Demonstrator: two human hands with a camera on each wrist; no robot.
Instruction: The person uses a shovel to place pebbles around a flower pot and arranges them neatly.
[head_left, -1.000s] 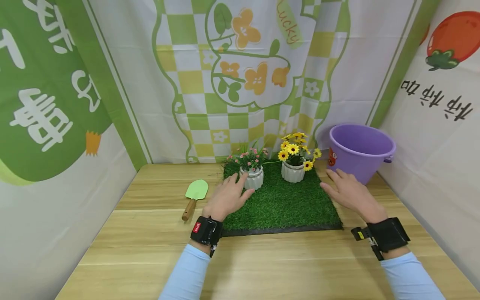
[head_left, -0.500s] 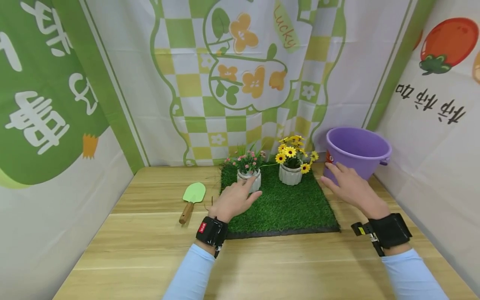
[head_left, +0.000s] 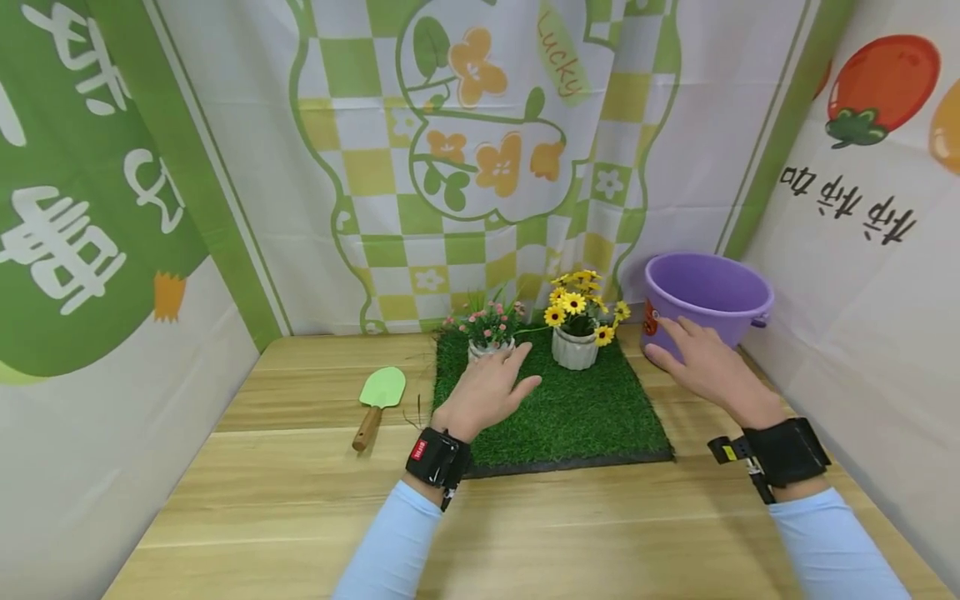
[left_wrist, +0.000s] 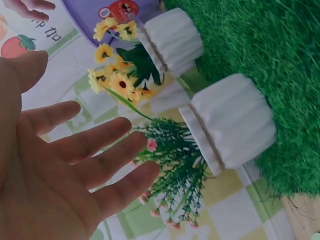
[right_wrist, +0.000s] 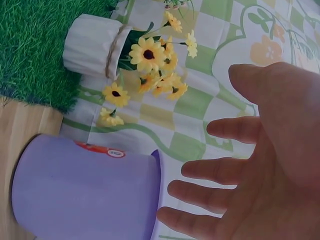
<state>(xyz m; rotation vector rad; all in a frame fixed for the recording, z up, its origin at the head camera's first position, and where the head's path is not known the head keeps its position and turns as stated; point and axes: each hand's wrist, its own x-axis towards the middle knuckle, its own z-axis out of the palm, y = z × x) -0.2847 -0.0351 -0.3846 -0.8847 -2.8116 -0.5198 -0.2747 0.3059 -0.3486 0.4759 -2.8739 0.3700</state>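
Observation:
My left hand [head_left: 486, 393] hovers over the near side of the white pot of pink flowers [head_left: 491, 325], partly covering the pot in the head view. Its fingers are extended and spread, and the left wrist view shows a gap between the hand and the white pot [left_wrist: 234, 122]. My right hand [head_left: 708, 371] is held out in front of the purple bucket [head_left: 652, 287], its fingers extended with nothing in them. Between the hands, farther back, a second white pot holds yellow flowers [head_left: 573, 304]. Both pots stand upright on a green turf mat [head_left: 570, 417].
Left of the mat, a trowel [head_left: 383, 388] with a light green blade and wooden handle lies on the wooden table [head_left: 300, 483]. The bucket stands at the table's right rear. Printed cloth [head_left: 360, 167] hangs behind and at both sides.
My left hand has shifted right across the pink-flower pot. The right hand stays by the bucket with little change. The head view has turned slightly, so the scene sits farther left.

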